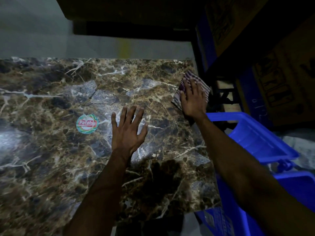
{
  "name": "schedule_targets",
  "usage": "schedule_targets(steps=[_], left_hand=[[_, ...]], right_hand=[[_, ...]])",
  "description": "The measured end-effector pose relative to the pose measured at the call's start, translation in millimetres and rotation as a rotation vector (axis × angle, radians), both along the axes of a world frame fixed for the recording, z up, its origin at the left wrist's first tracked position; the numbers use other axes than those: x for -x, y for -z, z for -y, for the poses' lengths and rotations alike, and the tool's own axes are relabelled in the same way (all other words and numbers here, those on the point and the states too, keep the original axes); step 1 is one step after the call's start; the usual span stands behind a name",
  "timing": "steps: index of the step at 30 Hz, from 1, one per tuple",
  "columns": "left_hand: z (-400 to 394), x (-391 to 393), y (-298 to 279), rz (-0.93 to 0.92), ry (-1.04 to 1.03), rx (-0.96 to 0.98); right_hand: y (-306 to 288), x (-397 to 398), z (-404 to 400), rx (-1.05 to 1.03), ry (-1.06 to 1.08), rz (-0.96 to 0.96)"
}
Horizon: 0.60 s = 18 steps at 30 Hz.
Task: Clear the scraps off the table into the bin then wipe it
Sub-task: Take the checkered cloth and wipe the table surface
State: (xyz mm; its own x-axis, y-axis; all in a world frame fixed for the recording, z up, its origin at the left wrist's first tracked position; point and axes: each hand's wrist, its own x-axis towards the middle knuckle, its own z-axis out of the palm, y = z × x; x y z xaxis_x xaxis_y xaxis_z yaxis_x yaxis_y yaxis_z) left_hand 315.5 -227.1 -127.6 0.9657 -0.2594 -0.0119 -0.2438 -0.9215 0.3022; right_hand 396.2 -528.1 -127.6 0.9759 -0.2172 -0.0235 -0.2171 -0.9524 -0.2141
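A dark brown marble-patterned table fills most of the head view. My right hand lies flat with straight fingers on a striped cloth near the table's far right edge. My left hand rests open on the table's middle, fingers spread. A round red and green sticker is stuck to the surface left of my left hand. I see no scraps on the table.
A blue plastic bin stands right of the table, below its edge. Blue shelving posts and cardboard boxes rise at the far right. A pale floor lies beyond the far table edge.
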Motion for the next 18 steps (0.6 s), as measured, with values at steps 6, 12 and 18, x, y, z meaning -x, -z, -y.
schedule_targets(steps=[6,12,18], left_hand=[[0,0,-1,0.003,-0.003,0.015],[1,2,-7,-0.025,0.001,0.028],[1,2,-7,-0.010,0.013,-0.002]], right_hand=[[2,34,0,0.040,-0.050,0.040],[0,129,-9,0.052,-0.055,0.045],[0,223,-20,0.044,-0.025,-0.024]])
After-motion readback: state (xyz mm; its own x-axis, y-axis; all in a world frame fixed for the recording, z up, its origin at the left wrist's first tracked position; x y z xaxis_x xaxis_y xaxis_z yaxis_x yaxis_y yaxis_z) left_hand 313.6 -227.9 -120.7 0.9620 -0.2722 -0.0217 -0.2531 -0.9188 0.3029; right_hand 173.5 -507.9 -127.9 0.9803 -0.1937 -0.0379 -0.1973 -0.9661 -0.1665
